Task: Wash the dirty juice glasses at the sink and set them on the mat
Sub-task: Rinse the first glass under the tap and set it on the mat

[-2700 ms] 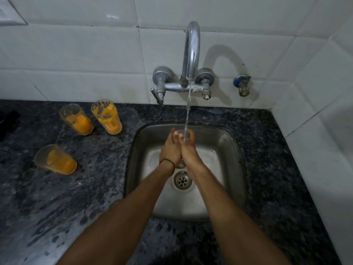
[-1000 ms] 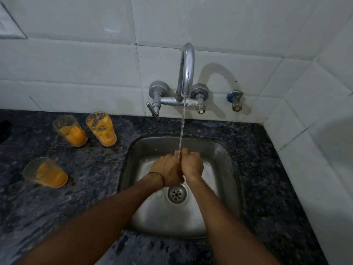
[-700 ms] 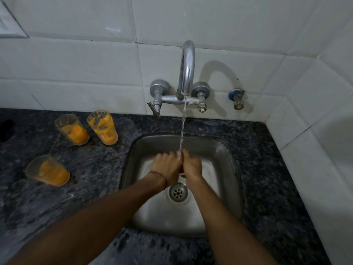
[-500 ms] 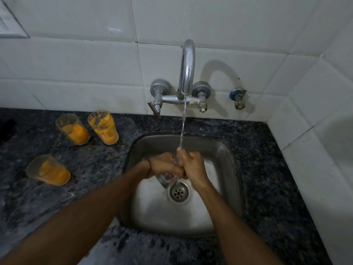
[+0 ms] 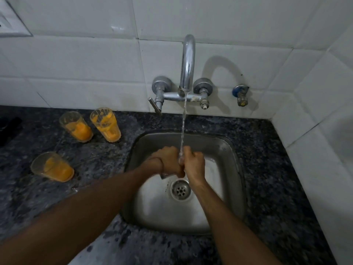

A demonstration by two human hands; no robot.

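Note:
Over the steel sink (image 5: 232,150), my left hand (image 5: 168,161) grips a clear juice glass (image 5: 165,176); only its lower end shows below my fingers. My right hand (image 5: 193,165) is curled against the glass's other end, where the thin stream from the tap (image 5: 188,62) lands between my hands. Three dirty glasses smeared with orange juice stand on the dark granite counter to the left: two at the back (image 5: 78,127) (image 5: 106,124) and one nearer (image 5: 52,167). No mat is in view.
The drain (image 5: 180,190) lies just below my hands. A blue-handled valve (image 5: 241,94) sticks out of the tiled wall right of the tap. White tiled walls close the back and right side. A dark object (image 5: 8,129) sits at the left edge.
My hands went from pressed together with fingers pointing forward to curled round the glass, with my left wrist turned sideways. The water keeps running and the counter glasses have not moved.

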